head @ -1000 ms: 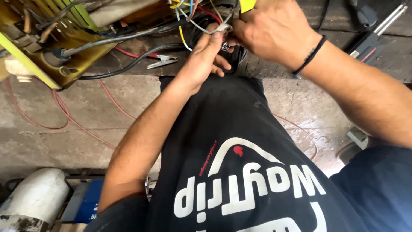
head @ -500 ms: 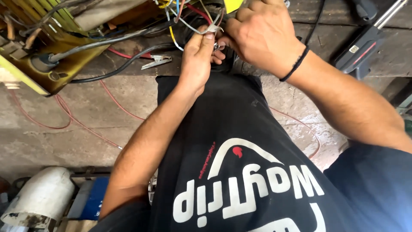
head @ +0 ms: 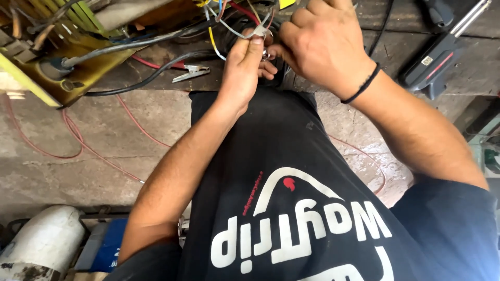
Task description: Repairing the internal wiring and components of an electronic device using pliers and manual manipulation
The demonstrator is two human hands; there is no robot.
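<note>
Nearest the camera is the person's dark shirt with its white lettering, and from its two sides the bare forearms run up and away toward the far middle of the scene.

The left hand comes in from the near left. Its fingers are pinched together, tips pointing far, closed on a small metal wire end and the pale wire that leaves it.

The right hand, with a black band on the wrist, comes in from the right, curled knuckles-up. Its fingers close in on the same small piece from the right, touching the left fingertips; whether they grip it cannot be told, since the knuckles hide the tips.

So the piece lies between the two hands, just beyond the left fingertips and to the left of the right fingers, both hands equally close. The wire's long axis runs from the pinch away and leftward into the bundle of coloured wires at the far edge.

Farther left on the worn surface lie an alligator clip on a red lead and thick black cables running to a yellow metal frame. At the far right lies a black tool.
</note>
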